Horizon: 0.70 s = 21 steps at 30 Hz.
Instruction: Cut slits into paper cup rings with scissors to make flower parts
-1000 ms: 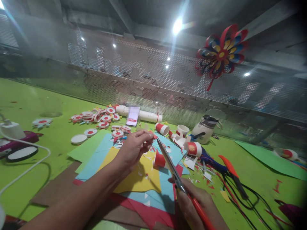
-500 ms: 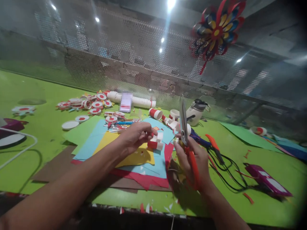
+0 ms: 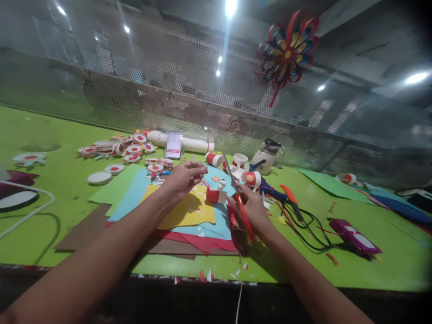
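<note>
Right hand [image 3: 251, 208] grips scissors [image 3: 236, 193]; phone's [image 3: 174, 145] screen blurred

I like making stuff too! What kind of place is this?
Probably a craft workbench. Coloured paper sheets lie on the green table, the right hand holds scissors, and a paper flower hangs above.

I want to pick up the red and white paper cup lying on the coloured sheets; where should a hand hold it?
Take the cut paper cup by its red body, coming from the left; the scissors in the right hand crowd its right side, and its white cut flaps look flimsy.
</note>
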Each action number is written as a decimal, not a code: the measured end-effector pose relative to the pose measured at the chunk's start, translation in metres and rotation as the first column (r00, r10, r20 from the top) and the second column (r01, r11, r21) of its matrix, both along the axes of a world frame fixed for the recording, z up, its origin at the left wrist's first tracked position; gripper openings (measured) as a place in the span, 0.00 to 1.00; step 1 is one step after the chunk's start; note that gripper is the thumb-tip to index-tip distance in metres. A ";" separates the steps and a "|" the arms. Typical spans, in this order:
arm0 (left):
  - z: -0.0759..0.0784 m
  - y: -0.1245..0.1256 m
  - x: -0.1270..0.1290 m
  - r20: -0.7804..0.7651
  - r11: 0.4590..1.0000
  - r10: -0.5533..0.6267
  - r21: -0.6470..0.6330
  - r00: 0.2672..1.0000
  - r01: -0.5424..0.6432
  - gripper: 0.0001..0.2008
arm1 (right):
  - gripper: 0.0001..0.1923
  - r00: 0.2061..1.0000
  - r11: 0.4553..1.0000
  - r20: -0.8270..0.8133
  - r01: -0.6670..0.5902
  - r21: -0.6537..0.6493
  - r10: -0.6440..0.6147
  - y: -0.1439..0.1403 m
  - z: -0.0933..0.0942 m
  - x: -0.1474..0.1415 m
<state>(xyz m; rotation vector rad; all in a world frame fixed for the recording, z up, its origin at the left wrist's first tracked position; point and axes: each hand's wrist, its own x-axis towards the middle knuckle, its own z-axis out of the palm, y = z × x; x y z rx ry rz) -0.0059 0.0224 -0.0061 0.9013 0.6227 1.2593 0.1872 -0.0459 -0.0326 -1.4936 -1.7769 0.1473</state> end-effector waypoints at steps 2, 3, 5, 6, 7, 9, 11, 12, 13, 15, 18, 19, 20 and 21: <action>-0.001 0.002 0.000 0.008 1.000 0.007 -0.030 1.000 -0.007 0.09 | 0.20 0.999 0.999 0.017 -0.038 0.012 0.038 0.005 0.001 -0.004; -0.002 0.004 0.000 0.020 0.999 0.003 -0.038 1.000 -0.003 0.10 | 0.19 0.998 0.998 0.027 -0.060 0.018 0.060 0.008 0.001 -0.007; -0.003 0.006 -0.002 0.071 0.999 0.000 -0.053 0.998 0.004 0.09 | 0.16 0.994 0.994 0.045 -0.103 0.024 0.102 0.015 -0.001 -0.012; -0.004 0.007 -0.002 0.079 0.999 0.003 -0.051 0.997 0.001 0.08 | 0.14 0.990 0.991 0.051 -0.129 0.020 0.128 0.019 -0.003 -0.014; -0.004 0.009 -0.004 0.085 0.999 0.008 -0.050 0.996 -0.004 0.08 | 0.13 0.987 0.988 0.055 -0.153 0.014 0.152 0.024 -0.006 -0.016; -0.005 0.011 -0.006 0.090 0.999 0.016 -0.048 0.996 -0.012 0.07 | 0.12 0.981 0.983 0.054 -0.184 0.000 0.184 0.033 -0.011 -0.019; -0.005 0.013 -0.008 0.090 0.999 0.020 -0.050 0.996 -0.016 0.07 | 0.13 0.981 0.982 0.047 -0.191 0.001 0.190 0.044 -0.012 -0.020; -0.006 0.013 -0.009 0.089 0.999 0.022 -0.052 0.996 -0.017 0.06 | 0.13 0.982 0.983 0.043 -0.185 0.005 0.184 0.052 -0.010 -0.019; -0.006 0.014 -0.009 0.086 0.998 0.024 -0.054 0.996 -0.019 0.06 | 0.13 0.984 0.985 0.040 -0.173 0.009 0.173 0.061 -0.006 -0.018; -0.009 0.014 -0.008 0.075 0.998 0.026 -0.061 0.997 -0.021 0.05 | 0.14 0.990 0.990 0.034 -0.141 0.019 0.140 0.083 0.008 -0.016; -0.014 0.014 -0.004 0.043 0.997 0.019 -0.071 0.999 -0.016 0.06 | 0.14 0.997 0.997 0.020 -0.079 0.011 0.078 0.123 0.034 -0.009; -0.015 0.014 -0.003 0.030 0.997 0.015 -0.073 0.999 -0.013 0.07 | 0.13 0.998 0.999 0.011 -0.054 0.007 0.054 0.135 0.041 -0.007; -0.017 0.014 -0.002 0.017 0.997 0.011 -0.074 1.000 -0.009 0.08 | 0.14 1.000 1.000 -0.002 -0.026 0.012 0.026 0.145 0.047 -0.003; -0.018 0.013 -0.001 0.005 0.997 0.007 -0.074 1.000 -0.006 0.09 | 0.14 1.000 1.000 -0.019 0.002 0.016 -0.002 0.152 0.051 0.000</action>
